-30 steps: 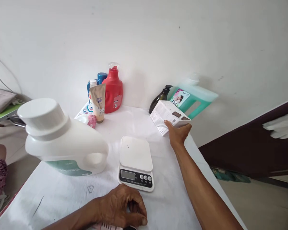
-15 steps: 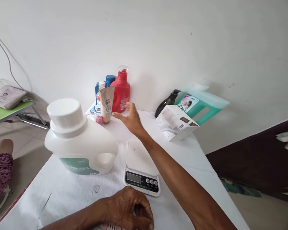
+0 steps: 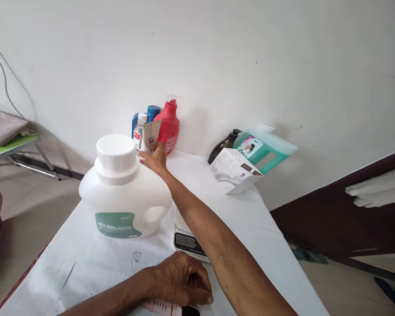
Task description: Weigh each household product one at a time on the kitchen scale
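My right hand (image 3: 156, 159) reaches to the back left of the table, its thumb and fingers closed round the lower part of a beige and white squeeze tube (image 3: 152, 131). My left hand (image 3: 183, 281) rests near the front edge with its fingers curled in and nothing visible in them. Under its wrist lies a pinkish item with dark marks (image 3: 161, 306), partly hidden. A large white detergent jug (image 3: 127, 193) with a green label stands left of my right forearm. That forearm covers part of the white kitchen scale (image 3: 185, 240).
Behind the tube stand a red bottle (image 3: 168, 125), a small clear bottle (image 3: 139, 129) and a blue bottle (image 3: 153, 112). At the back right are a white box (image 3: 232, 171), a dark pump bottle (image 3: 222, 147) and a green jug (image 3: 271, 147). A green folding table (image 3: 11, 145) stands at left.
My right hand has moved left and closed round the tube. The camera view has shifted, so the jug appears further right. My left hand has stayed almost where it was.
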